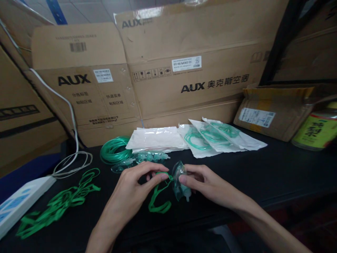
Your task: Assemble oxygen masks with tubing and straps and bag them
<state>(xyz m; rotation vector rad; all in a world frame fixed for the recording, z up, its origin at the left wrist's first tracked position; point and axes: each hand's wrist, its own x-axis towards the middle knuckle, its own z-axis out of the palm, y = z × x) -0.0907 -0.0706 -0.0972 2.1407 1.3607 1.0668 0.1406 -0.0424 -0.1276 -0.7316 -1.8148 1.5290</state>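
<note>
My right hand (198,178) grips a clear green oxygen mask (180,182) by its side, thumb on the near face. Its connector points down toward the table. My left hand (147,177) pinches a green elastic strap (160,207) between thumb and fingers, right beside the mask. One end of the strap reaches the mask's edge, and the rest hangs in a loop below. Whether the strap is fixed to the mask I cannot tell. Behind my left hand lie several more masks (150,157), partly hidden by it.
Coiled green tubing (114,150), white packets (158,138) and pouches with green tubing (202,138) line the back. Loose green straps (60,203) and a power strip (25,200) lie left. Cardboard boxes (184,95) wall the rear; a small carton (273,109) and yellow-green container (316,128) stand right.
</note>
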